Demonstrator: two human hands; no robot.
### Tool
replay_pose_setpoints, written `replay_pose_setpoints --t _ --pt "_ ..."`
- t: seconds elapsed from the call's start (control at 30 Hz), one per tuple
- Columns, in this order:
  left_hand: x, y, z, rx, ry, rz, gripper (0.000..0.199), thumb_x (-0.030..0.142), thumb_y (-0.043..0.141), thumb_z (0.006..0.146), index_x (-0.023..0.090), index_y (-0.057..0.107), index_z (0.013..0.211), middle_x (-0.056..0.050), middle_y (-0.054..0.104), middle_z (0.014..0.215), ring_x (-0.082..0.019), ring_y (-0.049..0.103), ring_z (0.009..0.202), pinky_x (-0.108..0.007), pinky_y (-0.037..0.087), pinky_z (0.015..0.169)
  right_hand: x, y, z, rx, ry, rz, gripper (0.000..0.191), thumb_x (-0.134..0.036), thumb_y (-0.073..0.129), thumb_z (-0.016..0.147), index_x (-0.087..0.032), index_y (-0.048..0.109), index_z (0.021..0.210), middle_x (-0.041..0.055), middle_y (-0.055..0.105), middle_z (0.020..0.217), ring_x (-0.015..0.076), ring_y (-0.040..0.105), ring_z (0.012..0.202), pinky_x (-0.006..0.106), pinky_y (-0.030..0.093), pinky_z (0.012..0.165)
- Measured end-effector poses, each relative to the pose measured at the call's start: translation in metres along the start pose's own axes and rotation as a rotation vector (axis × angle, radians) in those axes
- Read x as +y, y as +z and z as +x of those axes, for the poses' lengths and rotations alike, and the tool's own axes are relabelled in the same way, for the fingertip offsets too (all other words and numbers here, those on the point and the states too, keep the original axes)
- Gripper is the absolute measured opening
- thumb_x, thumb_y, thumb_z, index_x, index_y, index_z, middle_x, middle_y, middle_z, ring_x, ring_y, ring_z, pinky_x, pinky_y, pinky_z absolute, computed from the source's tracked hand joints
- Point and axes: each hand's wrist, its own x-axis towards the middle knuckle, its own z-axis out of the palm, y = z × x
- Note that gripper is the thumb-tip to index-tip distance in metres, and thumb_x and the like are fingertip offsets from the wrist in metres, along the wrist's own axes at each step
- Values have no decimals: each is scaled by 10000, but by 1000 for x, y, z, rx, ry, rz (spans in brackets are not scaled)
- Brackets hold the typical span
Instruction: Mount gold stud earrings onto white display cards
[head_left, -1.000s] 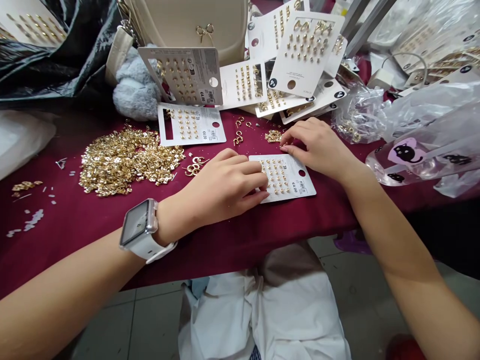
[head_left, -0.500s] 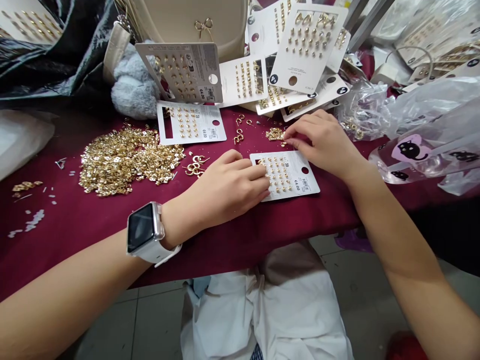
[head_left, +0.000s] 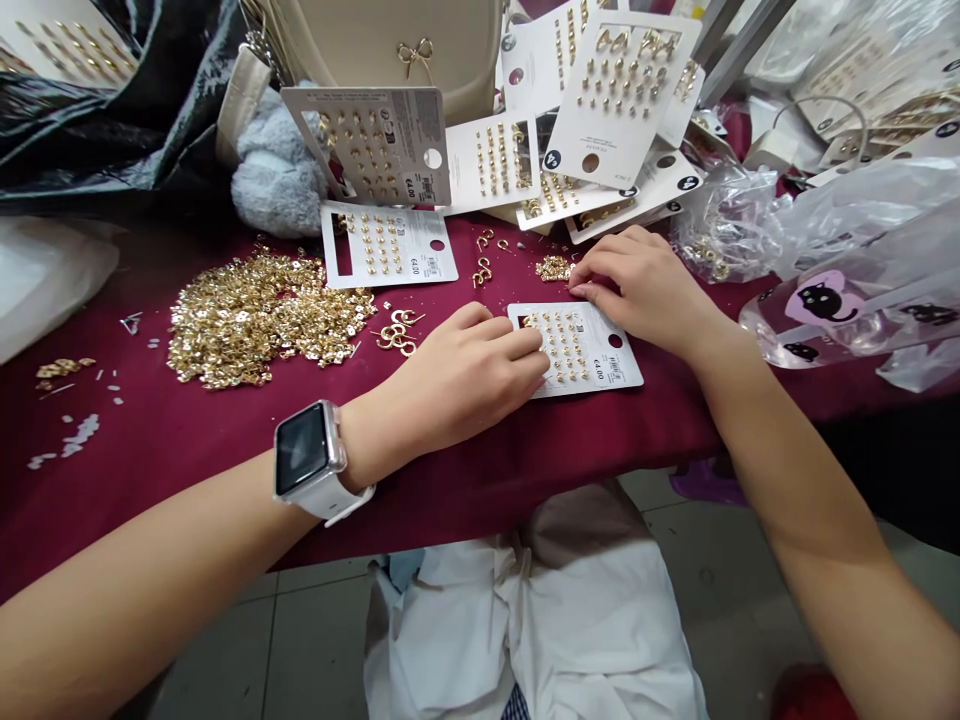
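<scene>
Right hand (head_left: 649,290) lowered toward the top edge of the earring card (head_left: 600,358) since the earlier frame, fingers pressed together; any pinch cannot be told. Left hand (head_left: 469,385), fingers curled, rests on the card's left side; card flat on maroon cloth (head_left: 480,500). Just beyond right fingers (head_left: 579,287): small gold earring pile (head_left: 553,268). Left of left hand: large gold earring heap (head_left: 262,320). Farther beyond grip: more earring cards (head_left: 619,90), beige bag (head_left: 390,50).

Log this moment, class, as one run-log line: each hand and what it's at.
left hand | on earring card | right hand | by small pile of gold earring pieces
</scene>
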Motion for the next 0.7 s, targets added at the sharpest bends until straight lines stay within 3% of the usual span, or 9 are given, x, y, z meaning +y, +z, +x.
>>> replay_pose_setpoints --t 0.07,0.17,0.23,0.4,0.7 --pt "2 3 0 20 -22 -12 248 259 445 964 188 599 783 12 635 778 -153 555 717 -303 340 725 -5 -4 -2 69 15 73 141 -199 519 877 -228 643 816 73 669 925 276 586 978 466 438 904" --pt "3 7 2 35 -61 -18 217 262 467 951 184 603 801 1 639 807 -169 549 751 -299 345 707 -23 -9 -17 310 4 265 96 -188 575 865 -231 627 795 46 615 875 223 590 931 404 483 850" --pt "4 9 3 44 -80 -6 202 259 476 944 177 604 810 -10 638 817 -181 544 779 -296 347 694 -41 -7 -32 419 -19 361 40 -196 616 850 -221 630 821 62 559 963 211 570 996 379 501 846" --pt "3 11 3 69 -80 -15 215 231 464 944 165 608 799 -19 620 774 -181 523 738 -290 352 660 -66 15 -60 374 -63 330 91 -148 563 863 -209 625 837 96 533 1047 226 545 1035 441 473 928" --pt "1 11 5 32 -60 -163 225 191 451 934 137 637 822 -38 619 781 -176 543 729 -275 433 685 -62 20 -56 362 -57 296 53 -149 589 852 -195 614 844 80 563 982 215 580 992 407 478 900"
